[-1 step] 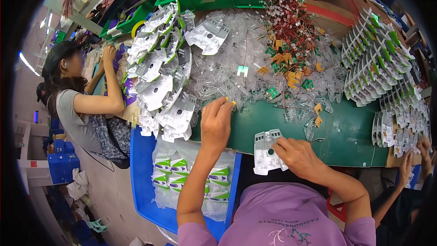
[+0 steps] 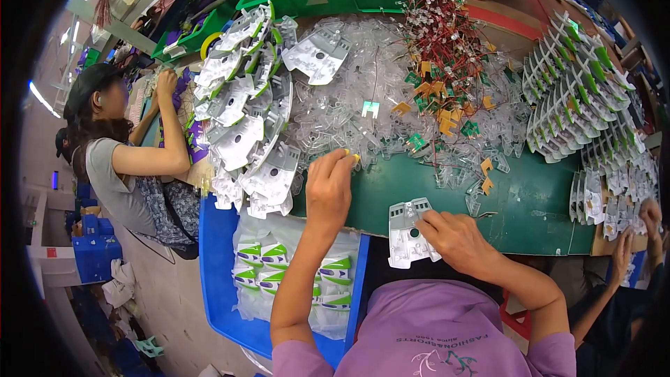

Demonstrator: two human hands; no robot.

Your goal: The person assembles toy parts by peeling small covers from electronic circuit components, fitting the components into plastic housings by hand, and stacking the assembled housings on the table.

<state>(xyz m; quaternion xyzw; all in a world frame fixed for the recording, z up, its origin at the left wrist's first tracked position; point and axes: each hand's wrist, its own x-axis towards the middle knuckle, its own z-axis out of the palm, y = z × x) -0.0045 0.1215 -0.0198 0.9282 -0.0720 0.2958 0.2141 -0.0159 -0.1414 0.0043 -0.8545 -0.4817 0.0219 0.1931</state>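
My right hand (image 2: 457, 241) grips a white-and-grey plastic housing (image 2: 406, 241) by its right side, at the table's near edge. The housing's moulded inner side, with a dark round hole, faces up. My left hand (image 2: 329, 188) is at the near edge of a heap of clear plastic pieces (image 2: 335, 115). Its fingers are drawn together, with yellow showing at the tips; whatever they hold is too small to make out. To its left stand stacked white housings with green edges (image 2: 241, 141). One more housing (image 2: 317, 54) lies on the heap.
Red-wired small parts (image 2: 453, 35) with green and orange boards spread at the back right. Housings are stacked in rows (image 2: 576, 91) at right. A blue bin (image 2: 216, 293) holds bagged white-green parts. A co-worker (image 2: 132, 160) sits left; another person's hands (image 2: 621, 258) work far right.
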